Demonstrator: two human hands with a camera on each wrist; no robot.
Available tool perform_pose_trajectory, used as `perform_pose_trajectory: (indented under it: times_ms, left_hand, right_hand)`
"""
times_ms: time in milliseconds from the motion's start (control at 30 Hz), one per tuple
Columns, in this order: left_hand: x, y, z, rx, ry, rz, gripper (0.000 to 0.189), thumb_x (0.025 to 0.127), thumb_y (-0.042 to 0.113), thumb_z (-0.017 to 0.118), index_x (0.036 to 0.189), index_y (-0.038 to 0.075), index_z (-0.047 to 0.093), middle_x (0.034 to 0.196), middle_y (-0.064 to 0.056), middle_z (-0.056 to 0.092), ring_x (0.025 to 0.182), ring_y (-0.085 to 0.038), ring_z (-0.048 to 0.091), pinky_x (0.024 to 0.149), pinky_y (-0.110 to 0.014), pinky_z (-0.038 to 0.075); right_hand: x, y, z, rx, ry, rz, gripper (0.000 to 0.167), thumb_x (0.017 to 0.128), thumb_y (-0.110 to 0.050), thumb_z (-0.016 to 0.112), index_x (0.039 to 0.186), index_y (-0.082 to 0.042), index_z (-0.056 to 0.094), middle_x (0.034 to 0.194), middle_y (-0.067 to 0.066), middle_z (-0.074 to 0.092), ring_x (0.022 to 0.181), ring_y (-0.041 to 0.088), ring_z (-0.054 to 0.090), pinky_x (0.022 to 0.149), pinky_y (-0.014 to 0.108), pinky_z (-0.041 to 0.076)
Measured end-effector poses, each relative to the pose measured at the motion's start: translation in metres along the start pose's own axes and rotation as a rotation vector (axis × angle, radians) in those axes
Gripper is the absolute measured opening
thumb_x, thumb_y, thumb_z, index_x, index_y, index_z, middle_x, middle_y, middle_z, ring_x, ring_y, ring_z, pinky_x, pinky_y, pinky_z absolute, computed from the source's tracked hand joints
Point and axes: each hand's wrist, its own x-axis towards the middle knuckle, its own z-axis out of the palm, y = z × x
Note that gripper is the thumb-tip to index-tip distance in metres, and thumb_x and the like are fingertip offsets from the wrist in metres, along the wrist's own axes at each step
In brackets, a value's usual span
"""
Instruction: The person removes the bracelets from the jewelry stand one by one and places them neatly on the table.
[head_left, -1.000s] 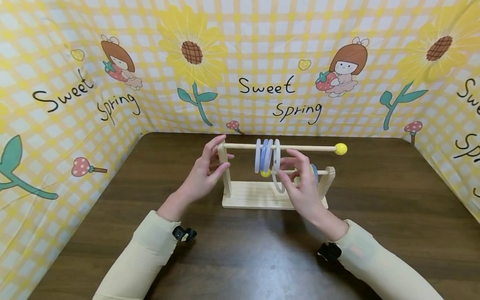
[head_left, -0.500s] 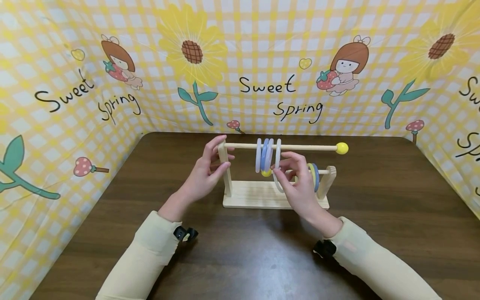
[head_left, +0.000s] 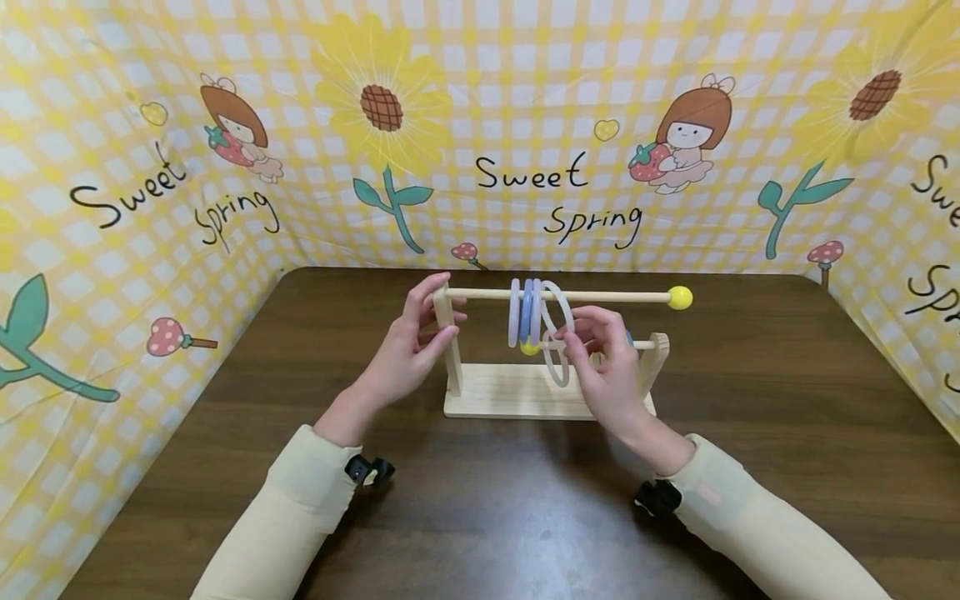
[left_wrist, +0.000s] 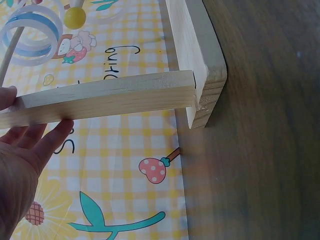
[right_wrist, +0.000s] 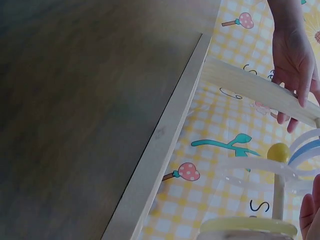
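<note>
A wooden ring stand (head_left: 517,392) carries an upper rod (head_left: 618,297) and a lower rod. My left hand (head_left: 405,346) grips the top of the left post (left_wrist: 125,95), thumb on one side and fingers on the other. With thumb and fingertips, my right hand (head_left: 611,371) pinches a whitish translucent ring (head_left: 567,304) hanging tilted at the upper rod. To its left on that rod hang pale rings (head_left: 514,312) and a blue ring (head_left: 527,312). Another whitish ring (head_left: 561,382) hangs lower, around the lower rod. The right hand partly hides the rings behind it.
Yellow balls cap the upper rod's right end (head_left: 680,297) and the lower rod's left end (head_left: 529,347). A yellow ring (right_wrist: 247,225) shows in the right wrist view. The right post (head_left: 655,362) stands beyond my right hand. Patterned cloth (head_left: 525,100) surrounds the brown table (head_left: 480,508).
The whitish ring in my right hand has gone from nearly edge-on to tilted, its lower side swung right. My left hand stays on the post.
</note>
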Motion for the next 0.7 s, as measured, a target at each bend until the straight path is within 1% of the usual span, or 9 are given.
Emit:
perform_pose_trajectory:
  times_ms: [133, 200, 300, 433, 500, 533, 600, 700]
  left_hand:
    - [0.0, 0.001, 0.0, 0.006, -0.001, -0.009, 0.065, 0.095, -0.007, 0.055, 0.145, 0.019, 0.022, 0.126, -0.018, 0.054, 0.108, -0.038, 0.06, 0.082, -0.051, 0.053]
    - [0.0, 0.001, 0.0, 0.009, -0.001, -0.014, 0.066, 0.095, -0.007, 0.055, 0.145, 0.019, 0.023, 0.126, -0.017, 0.054, 0.108, -0.037, 0.06, 0.082, -0.05, 0.054]
    - [-0.001, 0.0, 0.0, 0.013, 0.0, -0.019, 0.066, 0.094, -0.007, 0.055, 0.145, 0.019, 0.023, 0.125, -0.016, 0.055, 0.109, -0.035, 0.06, 0.082, -0.048, 0.054]
    - [-0.001, -0.001, 0.0, 0.01, 0.001, -0.022, 0.067, 0.094, -0.008, 0.056, 0.146, 0.019, 0.023, 0.126, -0.016, 0.055, 0.109, -0.032, 0.06, 0.083, -0.049, 0.053]
    - [0.0, -0.001, -0.001, 0.008, 0.003, -0.022, 0.067, 0.094, -0.008, 0.056, 0.146, 0.019, 0.023, 0.126, -0.017, 0.055, 0.109, -0.033, 0.06, 0.083, -0.05, 0.053]
    - [0.0, -0.001, -0.001, 0.008, 0.004, -0.022, 0.067, 0.094, -0.008, 0.056, 0.145, 0.019, 0.023, 0.126, -0.017, 0.055, 0.109, -0.031, 0.06, 0.083, -0.05, 0.053]
    - [0.0, -0.001, 0.0, 0.005, 0.003, -0.021, 0.066, 0.094, -0.008, 0.055, 0.145, 0.019, 0.023, 0.125, -0.017, 0.055, 0.109, -0.033, 0.06, 0.083, -0.051, 0.053]
    - [0.0, -0.002, 0.0, 0.0, 0.001, -0.016, 0.066, 0.094, -0.008, 0.055, 0.145, 0.018, 0.023, 0.125, -0.018, 0.055, 0.109, -0.035, 0.06, 0.082, -0.051, 0.053]
  right_hand:
    - [0.001, 0.0, -0.007, -0.007, 0.016, 0.003, 0.031, 0.087, 0.018, 0.058, 0.115, 0.009, 0.049, 0.087, 0.018, 0.067, 0.069, 0.014, 0.059, 0.064, 0.019, 0.048]
    - [0.001, 0.001, -0.011, -0.008, 0.016, 0.009, 0.031, 0.087, 0.018, 0.058, 0.116, 0.009, 0.049, 0.088, 0.018, 0.067, 0.069, 0.017, 0.06, 0.065, 0.018, 0.048]
    - [0.0, 0.002, -0.017, -0.017, 0.018, 0.016, 0.032, 0.087, 0.018, 0.059, 0.116, 0.009, 0.049, 0.089, 0.018, 0.067, 0.068, 0.016, 0.06, 0.065, 0.018, 0.049]
    - [0.0, 0.005, -0.026, -0.01, 0.024, 0.011, 0.031, 0.086, 0.019, 0.059, 0.114, 0.011, 0.049, 0.088, 0.02, 0.066, 0.067, 0.015, 0.062, 0.065, 0.017, 0.051]
    - [0.0, 0.006, -0.031, -0.011, 0.022, 0.002, 0.032, 0.085, 0.02, 0.059, 0.114, 0.011, 0.049, 0.087, 0.021, 0.066, 0.066, 0.018, 0.062, 0.065, 0.017, 0.051]
    - [0.0, 0.007, -0.033, -0.018, 0.021, -0.004, 0.032, 0.085, 0.021, 0.059, 0.114, 0.011, 0.049, 0.087, 0.021, 0.066, 0.066, 0.017, 0.063, 0.064, 0.017, 0.051]
    - [0.0, 0.007, -0.038, -0.046, 0.022, -0.018, 0.034, 0.084, 0.021, 0.06, 0.114, 0.011, 0.049, 0.087, 0.02, 0.067, 0.065, 0.017, 0.063, 0.064, 0.016, 0.052]
    - [0.0, 0.007, -0.044, -0.082, 0.023, -0.035, 0.036, 0.083, 0.023, 0.06, 0.114, 0.011, 0.049, 0.087, 0.02, 0.067, 0.067, 0.012, 0.064, 0.064, 0.016, 0.052]
